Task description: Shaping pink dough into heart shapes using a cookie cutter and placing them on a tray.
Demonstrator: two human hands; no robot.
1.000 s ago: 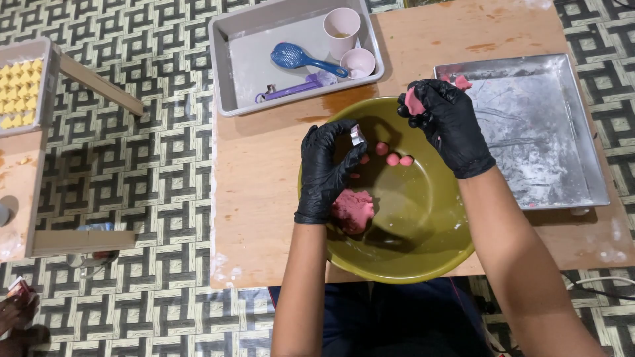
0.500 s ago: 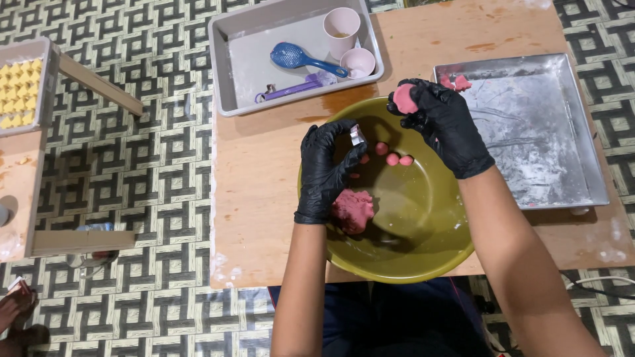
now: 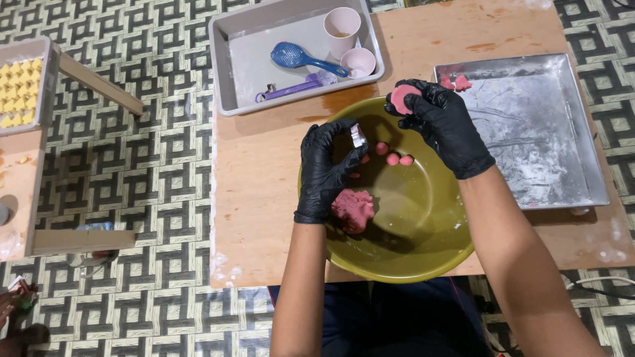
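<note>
Both my hands wear black gloves over an olive-green bowl (image 3: 423, 251) on a low wooden table (image 3: 258, 178). My left hand (image 3: 327, 165) pinches a small metal cutter (image 3: 358, 135) above the bowl's left side. My right hand (image 3: 440, 122) holds a flat round piece of pink dough (image 3: 401, 96) at the bowl's far rim. A lump of pink dough (image 3: 352, 209) lies in the bowl below my left hand, and small pink dough balls (image 3: 394, 156) rest near the middle.
A floured metal tray (image 3: 536, 132) with pink dough shapes (image 3: 455, 82) sits at the right. A grey tray (image 3: 245, 66) behind holds a blue spoon (image 3: 301, 58), a purple tool (image 3: 297, 87) and two pale cups (image 3: 342, 30). A box of yellow pieces (image 3: 18, 92) is at far left on the patterned floor mat.
My right hand has shifted slightly left along the bowl's far rim, pressing the pink dough piece into a flatter round. My left hand with the cutter has stayed in place.
</note>
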